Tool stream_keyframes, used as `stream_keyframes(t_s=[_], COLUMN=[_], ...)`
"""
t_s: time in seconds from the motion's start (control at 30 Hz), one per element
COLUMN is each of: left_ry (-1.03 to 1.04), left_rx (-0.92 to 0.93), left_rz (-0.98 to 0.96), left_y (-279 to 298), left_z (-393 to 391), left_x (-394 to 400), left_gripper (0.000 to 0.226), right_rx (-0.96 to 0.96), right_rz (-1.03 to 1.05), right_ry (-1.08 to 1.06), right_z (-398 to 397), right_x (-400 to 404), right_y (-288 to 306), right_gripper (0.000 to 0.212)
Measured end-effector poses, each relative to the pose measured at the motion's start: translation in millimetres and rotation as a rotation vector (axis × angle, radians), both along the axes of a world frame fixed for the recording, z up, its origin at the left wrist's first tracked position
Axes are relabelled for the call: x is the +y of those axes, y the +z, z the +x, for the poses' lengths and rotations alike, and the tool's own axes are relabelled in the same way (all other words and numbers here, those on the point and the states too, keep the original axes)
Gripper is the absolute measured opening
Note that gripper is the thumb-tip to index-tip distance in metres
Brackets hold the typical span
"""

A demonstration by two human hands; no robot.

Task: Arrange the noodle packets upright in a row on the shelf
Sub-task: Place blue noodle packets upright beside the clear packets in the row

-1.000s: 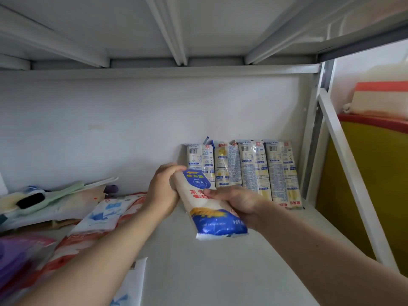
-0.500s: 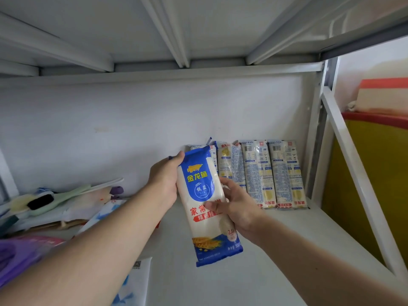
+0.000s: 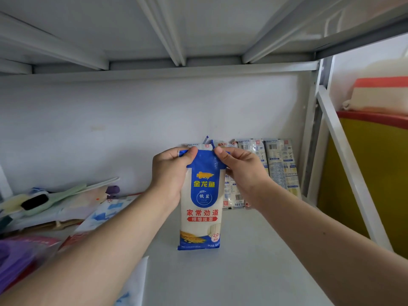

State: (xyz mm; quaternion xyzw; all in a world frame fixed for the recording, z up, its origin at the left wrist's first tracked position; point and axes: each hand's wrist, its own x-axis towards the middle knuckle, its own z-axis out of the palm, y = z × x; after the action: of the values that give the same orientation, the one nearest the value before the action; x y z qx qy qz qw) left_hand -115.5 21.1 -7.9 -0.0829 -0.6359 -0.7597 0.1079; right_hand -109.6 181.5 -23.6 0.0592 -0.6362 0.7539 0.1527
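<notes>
A blue-and-white noodle packet [image 3: 202, 204] stands upright in the middle of the white shelf [image 3: 254, 261], its front label facing me. My left hand [image 3: 170, 173] pinches its top left corner and my right hand [image 3: 240, 171] pinches its top right corner. Behind it, several noodle packets [image 3: 280, 166] lean upright in a row against the back wall, reaching to the right post. My hands and the held packet hide the left part of that row.
A heap of loose packets and bags [image 3: 72, 215] lies on the shelf's left side, with a green brush [image 3: 44, 199] on top. A white metal post and slanted brace [image 3: 344, 155] close the right side. A yellow board [image 3: 375, 173] stands beyond it. The upper shelf hangs low overhead.
The packet has gone from tilted in both hands to standing upright on the shelf. My right hand has moved from its middle up to its top corner.
</notes>
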Motion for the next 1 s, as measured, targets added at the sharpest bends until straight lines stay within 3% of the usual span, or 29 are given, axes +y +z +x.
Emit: stream_keyframes(t_s=[0.2,0.4,0.63,0.77,1.0], left_ry=[0.077,-0.02,0.0,-0.02,-0.118], left_rx=[0.112,0.108,-0.013,-0.014,-0.04], left_rz=[-0.1,-0.233,0.031,-0.009,0.026], left_y=[-2.9,6.6,12.0,6.5,-8.0], left_z=[-3.9,-10.2,-13.7,-15.0,-17.0], left_x=[-7.7,-19.0,-26.3,-31.9,-53.6], left_gripper=[0.016,0.024,0.02,0.012,0.032], right_rx=[0.048,0.07,0.114,0.099,0.102], right_rz=[0.121,0.219,0.172,0.121,0.151], right_ry=[-0.111,-0.178,-0.223,-0.193,-0.133], right_z=[-4.7,-6.0,-5.2,-3.8,-1.1], right_x=[-6.4,-5.9,-16.5,-20.1,-33.4], right_y=[6.2,9.5,14.2,13.2,4.0], right_gripper=[0.014,0.015,0.011,0.014,0.017])
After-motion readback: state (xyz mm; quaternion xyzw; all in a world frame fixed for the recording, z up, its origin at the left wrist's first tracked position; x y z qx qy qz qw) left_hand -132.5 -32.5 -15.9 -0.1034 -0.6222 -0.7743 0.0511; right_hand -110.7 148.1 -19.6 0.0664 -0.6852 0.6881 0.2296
